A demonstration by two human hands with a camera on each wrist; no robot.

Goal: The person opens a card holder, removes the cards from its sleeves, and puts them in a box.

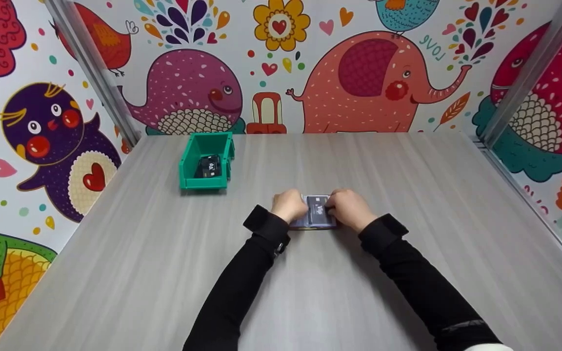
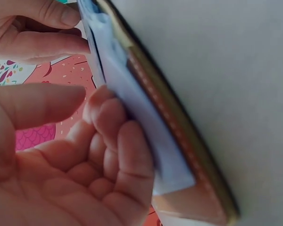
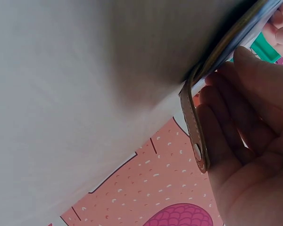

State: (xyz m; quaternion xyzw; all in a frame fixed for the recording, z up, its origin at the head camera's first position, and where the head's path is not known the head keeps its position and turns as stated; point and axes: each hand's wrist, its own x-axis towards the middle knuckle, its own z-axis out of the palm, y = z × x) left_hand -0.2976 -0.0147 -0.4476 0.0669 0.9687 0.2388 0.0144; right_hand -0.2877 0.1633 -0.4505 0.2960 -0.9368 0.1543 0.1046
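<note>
A card holder [image 1: 299,224] with clear plastic sleeves lies spread on the table. On its right side is a dark card [image 1: 317,214] marked "Vip". My left hand [image 1: 289,205] rests on the holder's left part, its curled fingers [image 2: 132,146] pressed against the plastic sleeve [image 2: 141,113] and the thumb apart from it. At the card's right edge, my right hand [image 1: 351,208] pinches the card with thumb and fingers. Below that hand, a brown strap [image 3: 193,127] with a metal snap sticks out from the holder.
A green bin [image 1: 203,184] stands at the back left of the table, with black cards [image 1: 209,166] inside. Walls printed with cartoon animals [image 1: 359,87] border the table at the back and sides.
</note>
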